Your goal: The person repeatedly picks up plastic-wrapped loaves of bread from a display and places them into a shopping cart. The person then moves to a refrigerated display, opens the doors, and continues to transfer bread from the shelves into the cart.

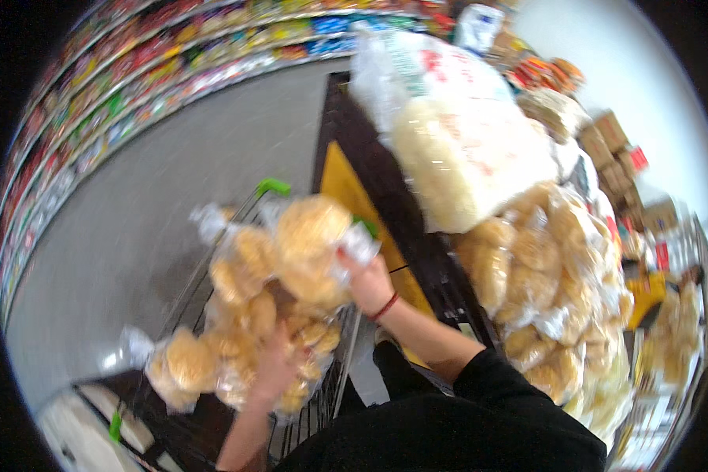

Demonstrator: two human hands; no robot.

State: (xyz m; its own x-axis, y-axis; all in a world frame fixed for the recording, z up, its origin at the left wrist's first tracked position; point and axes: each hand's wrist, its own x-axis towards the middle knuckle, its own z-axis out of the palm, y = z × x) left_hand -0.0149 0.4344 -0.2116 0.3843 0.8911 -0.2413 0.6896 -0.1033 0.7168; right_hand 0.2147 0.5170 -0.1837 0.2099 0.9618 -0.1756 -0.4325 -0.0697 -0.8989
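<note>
A clear plastic bag of round, pale golden pieces, perhaps bread or puffed snacks (311, 236), hangs from my right hand (370, 283), whose fingers grip its gathered white neck. My left hand (277, 366), blurred, lies on similar bags (236, 348) piled in a wire shopping cart (345, 354) with green corner pieces; whether its fingers hold one cannot be seen. One bag (183, 363) rests at the pile's left side.
To the right, a dark-edged display stand (401, 194) with yellow side panels bears more such bags (531, 271) and a large white-and-clear sack (466, 141). Stocked store shelves (153, 65) curve along the upper left. Cardboard boxes (610, 147) are stacked by the wall.
</note>
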